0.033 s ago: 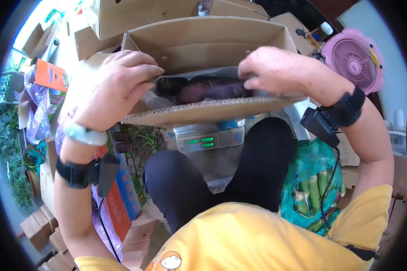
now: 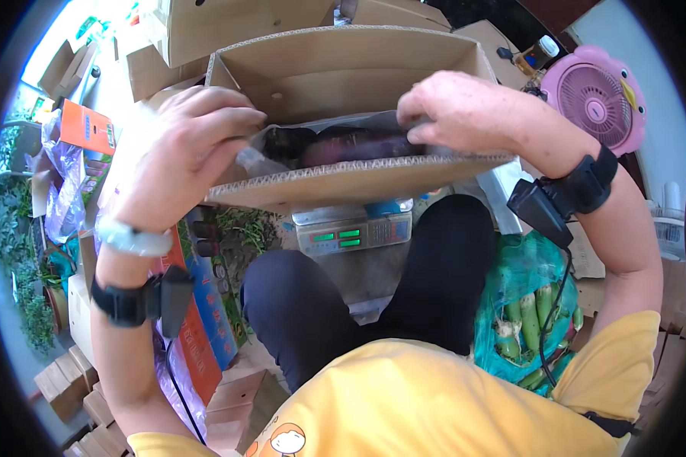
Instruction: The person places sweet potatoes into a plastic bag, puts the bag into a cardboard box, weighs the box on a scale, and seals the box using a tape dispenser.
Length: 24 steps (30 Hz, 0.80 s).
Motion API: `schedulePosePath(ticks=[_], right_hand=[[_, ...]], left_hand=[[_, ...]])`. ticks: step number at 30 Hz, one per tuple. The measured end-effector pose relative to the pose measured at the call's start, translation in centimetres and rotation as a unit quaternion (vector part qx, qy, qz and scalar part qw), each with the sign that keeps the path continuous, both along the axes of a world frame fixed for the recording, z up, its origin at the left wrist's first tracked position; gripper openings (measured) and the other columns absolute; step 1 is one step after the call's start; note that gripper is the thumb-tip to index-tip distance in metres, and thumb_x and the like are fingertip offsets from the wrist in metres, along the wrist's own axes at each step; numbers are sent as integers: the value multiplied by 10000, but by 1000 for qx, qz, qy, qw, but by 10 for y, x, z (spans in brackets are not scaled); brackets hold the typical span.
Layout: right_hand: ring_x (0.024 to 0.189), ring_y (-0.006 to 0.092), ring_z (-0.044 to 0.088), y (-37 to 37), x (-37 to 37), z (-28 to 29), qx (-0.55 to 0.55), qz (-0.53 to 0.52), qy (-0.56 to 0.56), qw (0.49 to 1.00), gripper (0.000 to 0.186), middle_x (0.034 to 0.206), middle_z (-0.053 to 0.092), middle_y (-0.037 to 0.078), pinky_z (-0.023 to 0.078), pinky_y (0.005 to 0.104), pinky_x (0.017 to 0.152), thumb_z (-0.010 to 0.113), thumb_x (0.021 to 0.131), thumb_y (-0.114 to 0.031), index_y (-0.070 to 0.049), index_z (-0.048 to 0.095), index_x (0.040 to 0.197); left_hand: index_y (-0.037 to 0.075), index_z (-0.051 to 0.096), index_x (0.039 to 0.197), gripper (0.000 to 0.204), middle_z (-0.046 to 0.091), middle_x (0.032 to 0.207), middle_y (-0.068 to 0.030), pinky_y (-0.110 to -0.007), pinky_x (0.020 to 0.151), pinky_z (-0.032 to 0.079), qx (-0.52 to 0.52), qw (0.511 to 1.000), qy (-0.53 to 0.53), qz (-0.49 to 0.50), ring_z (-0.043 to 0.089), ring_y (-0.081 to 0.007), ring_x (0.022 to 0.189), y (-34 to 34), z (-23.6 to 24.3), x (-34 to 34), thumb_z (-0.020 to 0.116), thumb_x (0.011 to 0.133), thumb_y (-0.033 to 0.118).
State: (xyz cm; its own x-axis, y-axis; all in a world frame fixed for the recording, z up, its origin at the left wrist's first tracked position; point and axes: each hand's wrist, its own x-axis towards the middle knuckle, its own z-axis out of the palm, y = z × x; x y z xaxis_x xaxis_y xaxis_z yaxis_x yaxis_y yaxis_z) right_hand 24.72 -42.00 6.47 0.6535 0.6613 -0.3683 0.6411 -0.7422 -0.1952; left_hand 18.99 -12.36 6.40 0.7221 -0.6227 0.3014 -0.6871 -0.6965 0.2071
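Note:
A brown cardboard box (image 2: 320, 186) sits above a digital scale (image 2: 354, 236) with lit green displays. Inside, dark purple, elongated produce (image 2: 343, 148) lies in a clear plastic liner (image 2: 259, 160). My left hand (image 2: 206, 137) is at the box's left end, fingers bent and closed on the liner, slightly blurred. My right hand (image 2: 442, 114) is over the right end, fingers curled in toward the liner; what they hold, if anything, is hidden.
A pink fan (image 2: 591, 99) stands at upper right. A teal mesh sack of long green vegetables (image 2: 541, 305) lies by my right leg. More cartons (image 2: 236, 23) are behind; orange and blue printed cardboard (image 2: 221, 320), purple plastic (image 2: 61, 183) and greenery (image 2: 27, 274) are at left.
Both hands have shifted slightly, the left one leftward and the right one upward. The box has barely moved.

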Motion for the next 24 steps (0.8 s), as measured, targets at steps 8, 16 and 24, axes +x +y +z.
schedulePosePath(ticks=[8,16,24], right_hand=[[931,334,602,17,-45,18,104,49,-136,984,201,928,645,148,473,414,840,611,808,-136,-29,625,978],[926,326,609,73,-78,21,139,88,-115,980,199,920,646,144,478,410,836,603,818,-131,-37,632,990],[899,317,620,75,-81,19,144,77,-126,978,202,897,655,141,480,404,821,615,812,-151,-33,640,975]], left_hand=[[2,646,976,247,592,935,-134,-343,764,472,13,966,86,243,583,-307,858,77,27,-146,606,736,-41],[-51,625,962,224,606,889,-135,-297,748,486,-45,901,208,378,620,-246,827,145,-20,-257,586,745,-85],[-57,632,982,240,624,899,-142,-296,762,492,-100,877,253,395,632,-243,837,148,-38,-270,594,746,-78]])
